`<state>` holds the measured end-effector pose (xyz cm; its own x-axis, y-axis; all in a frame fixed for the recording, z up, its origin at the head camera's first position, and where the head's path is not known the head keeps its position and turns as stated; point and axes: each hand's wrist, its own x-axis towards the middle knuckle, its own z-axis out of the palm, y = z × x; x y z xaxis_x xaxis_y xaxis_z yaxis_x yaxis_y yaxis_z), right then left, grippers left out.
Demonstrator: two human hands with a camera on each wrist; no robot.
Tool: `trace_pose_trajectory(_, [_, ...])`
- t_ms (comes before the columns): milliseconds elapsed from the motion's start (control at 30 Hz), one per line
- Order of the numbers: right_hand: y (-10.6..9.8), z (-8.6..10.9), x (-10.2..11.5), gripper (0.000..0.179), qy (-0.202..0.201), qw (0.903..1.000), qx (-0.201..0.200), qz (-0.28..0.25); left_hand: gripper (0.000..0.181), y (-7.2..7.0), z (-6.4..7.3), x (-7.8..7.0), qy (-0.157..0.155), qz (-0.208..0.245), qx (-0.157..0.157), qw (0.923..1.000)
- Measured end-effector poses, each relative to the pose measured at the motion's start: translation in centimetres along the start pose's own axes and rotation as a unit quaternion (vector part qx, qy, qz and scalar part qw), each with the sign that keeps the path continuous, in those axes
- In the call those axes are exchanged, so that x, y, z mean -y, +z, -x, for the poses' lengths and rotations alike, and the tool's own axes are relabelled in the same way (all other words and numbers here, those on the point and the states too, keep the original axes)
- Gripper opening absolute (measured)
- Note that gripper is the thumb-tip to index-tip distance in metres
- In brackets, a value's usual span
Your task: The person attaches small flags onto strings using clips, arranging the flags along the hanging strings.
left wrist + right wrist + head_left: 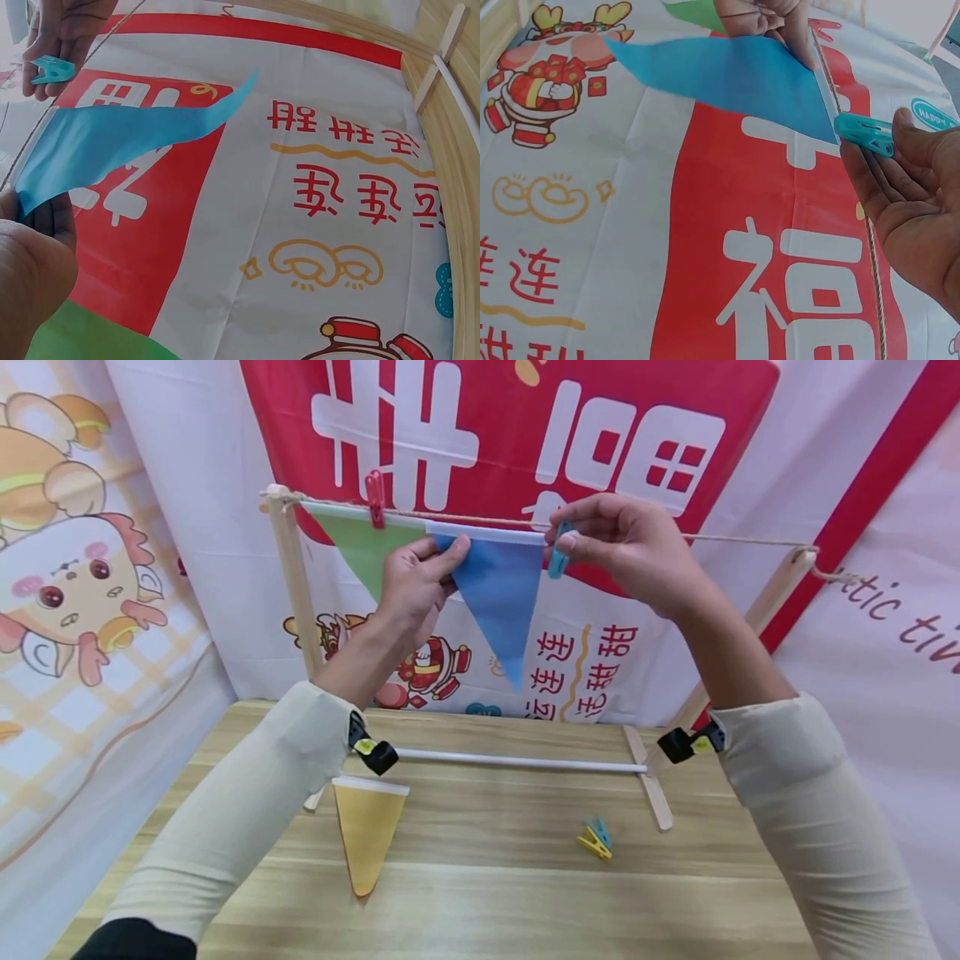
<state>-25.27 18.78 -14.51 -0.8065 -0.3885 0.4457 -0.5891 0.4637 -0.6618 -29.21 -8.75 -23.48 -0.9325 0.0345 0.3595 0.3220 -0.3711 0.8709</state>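
Pennant, blue, pinched in left hand; clothespin in right hand.

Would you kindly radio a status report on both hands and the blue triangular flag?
Left hand: pinching blue triangular flag by its white-edged top corner. Right hand: holding teal plastic clothespin near the opposite corner. No obstruction visible.

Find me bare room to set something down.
Free: the tabletop between the yellow pennant and loose clothespins, nearer than the white rod; also the string between the right hand and right-side post. Crowded: around the blue pennant, pinched by the left hand.
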Motion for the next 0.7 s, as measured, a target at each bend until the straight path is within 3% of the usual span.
trace_pose_trajectory(167, [0.1,-0.5,0.5,0.036,-0.007,0.9999,-0.009,-0.012,0.044,0.1,0.1,-0.1,-0.002,0.017,-0.009,0.9998])
trace_pose_trajectory(700, [0.6,-2.3,1.6,0.035,-0.027,0.9985,-0.045,-0.013,0.04,0.5,-0.1,-0.1,0.019,0.007,-0.027,0.9994])
